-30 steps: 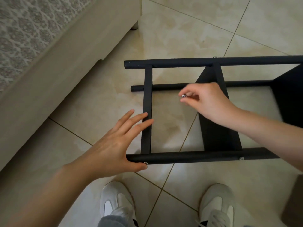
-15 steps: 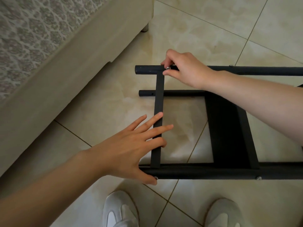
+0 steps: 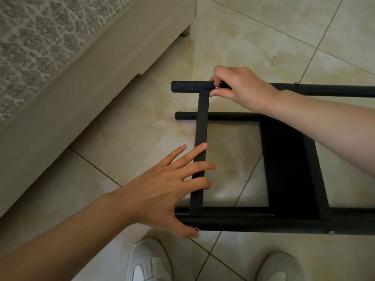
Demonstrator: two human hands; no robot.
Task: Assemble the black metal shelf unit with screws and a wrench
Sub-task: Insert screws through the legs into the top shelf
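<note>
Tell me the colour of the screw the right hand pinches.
Silver. The head view shows the screw best, against the black tube.

- right hand (image 3: 241, 88), a second ago hovering right of the crossbar (image 3: 200, 138) about halfway along it, now sits at the crossbar's far end, on the far tube (image 3: 190, 87);
- the screw (image 3: 216, 86) it pinches went with it, and is now against that tube just right of the crossbar's joint;
- left hand (image 3: 162, 191) has slid further on; its fingers, then only reaching the crossbar, now lie across it
</note>
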